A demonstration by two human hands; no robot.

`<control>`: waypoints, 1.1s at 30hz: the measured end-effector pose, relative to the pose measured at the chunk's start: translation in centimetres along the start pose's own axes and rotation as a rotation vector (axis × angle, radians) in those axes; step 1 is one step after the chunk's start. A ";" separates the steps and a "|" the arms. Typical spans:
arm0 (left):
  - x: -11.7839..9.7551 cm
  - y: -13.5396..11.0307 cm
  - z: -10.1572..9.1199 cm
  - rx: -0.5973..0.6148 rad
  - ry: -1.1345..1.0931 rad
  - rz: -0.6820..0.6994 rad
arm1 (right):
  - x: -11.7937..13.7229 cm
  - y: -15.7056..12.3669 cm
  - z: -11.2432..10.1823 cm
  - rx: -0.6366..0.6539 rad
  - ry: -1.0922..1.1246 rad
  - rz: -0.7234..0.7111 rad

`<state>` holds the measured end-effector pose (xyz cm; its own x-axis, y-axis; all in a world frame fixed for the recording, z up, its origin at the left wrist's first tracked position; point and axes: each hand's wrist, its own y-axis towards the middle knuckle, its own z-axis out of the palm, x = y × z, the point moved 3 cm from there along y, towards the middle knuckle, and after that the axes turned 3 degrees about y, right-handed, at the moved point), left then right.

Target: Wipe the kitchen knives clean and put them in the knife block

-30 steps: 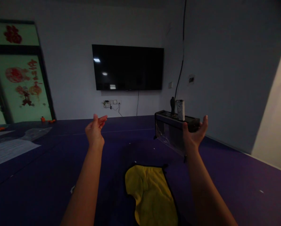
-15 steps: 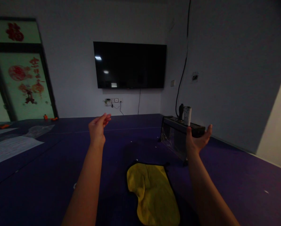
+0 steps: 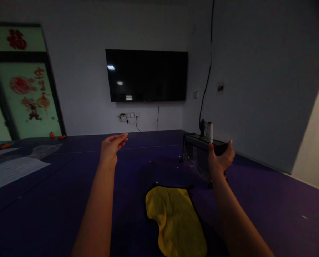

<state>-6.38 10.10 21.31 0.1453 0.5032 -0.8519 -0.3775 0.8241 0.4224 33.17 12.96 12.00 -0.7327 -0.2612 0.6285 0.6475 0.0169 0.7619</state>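
My left hand (image 3: pixel 112 147) is raised above the purple surface, its fingers pressed together toward the right, with nothing visible in them. My right hand (image 3: pixel 220 159) is held up on the other side, thumb and fingers apart and curved, holding nothing. Behind it stands a dark-framed box with clear sides (image 3: pixel 197 159), partly hidden by that hand; I cannot tell any contact. A whitish cylinder (image 3: pixel 208 132) and a black fitting (image 3: pixel 202 127) are on top of the box. Between my forearms lies a yellow cloth with dark edging (image 3: pixel 175 217), slightly wrinkled and untouched.
The purple surface (image 3: pixel 138 164) spreads across the foreground. Papers (image 3: pixel 17 169) and clear plastic (image 3: pixel 45 150) lie at left, with small orange items (image 3: pixel 51 135) farther back. A black television (image 3: pixel 147 75) hangs on the wall. A dark cable (image 3: pixel 208 76) runs down behind the box.
My left hand's fingers have drawn closer together. My right hand has shifted slightly left, with its fingers curled further inward. The cloth lies as before.
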 end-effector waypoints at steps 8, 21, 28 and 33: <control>-2.2 -0.5 -0.9 -0.057 -0.110 -0.039 | 5.6 -0.4 -2.2 -0.084 -0.057 -0.279; -4.1 -1.5 -1.2 -0.077 -0.123 -0.065 | 13.5 -14.3 4.4 1.706 0.010 -0.442; -4.3 -1.6 -1.1 -0.082 -0.164 -0.083 | 12.5 -13.7 3.9 1.972 -0.136 -0.292; -4.3 -1.6 -1.0 -0.093 -0.180 -0.073 | 13.0 -5.9 2.2 1.684 0.103 -0.149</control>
<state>-7.33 6.39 24.00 0.3328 0.4886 -0.8065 -0.4417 0.8364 0.3245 19.36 11.55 16.05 -0.7028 -0.4109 0.5807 -0.3956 0.9042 0.1610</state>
